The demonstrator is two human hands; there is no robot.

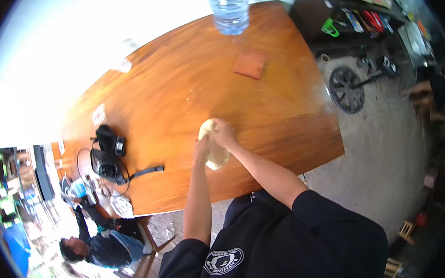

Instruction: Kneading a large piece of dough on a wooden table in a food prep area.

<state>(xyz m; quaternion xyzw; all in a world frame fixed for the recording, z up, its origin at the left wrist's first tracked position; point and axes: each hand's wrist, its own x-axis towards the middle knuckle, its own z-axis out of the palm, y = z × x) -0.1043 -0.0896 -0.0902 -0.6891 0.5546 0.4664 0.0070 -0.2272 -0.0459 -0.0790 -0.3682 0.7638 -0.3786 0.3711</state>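
Observation:
Both hands meet over the wooden table (169, 117), near its front edge. Between them is a pale yellowish bundle (217, 157), soft-looking and somewhat see-through at its lower end, like a plastic bag. My left hand (201, 146) grips its left side, fingers closed. My right hand (224, 133) is closed on the upper right part, close to the left fingers. The bundle's top bulges up past both hands. Exactly what it is or contains is too blurred to tell.
A large clear water bottle (229, 9) and a brown wallet-like square (250, 63) are farther back. Black strapped gear (109, 157) lies left. A seated person (109, 247) is at the lower left. A dark shelf (349, 27) and a spoked wheel (346, 90) stand right.

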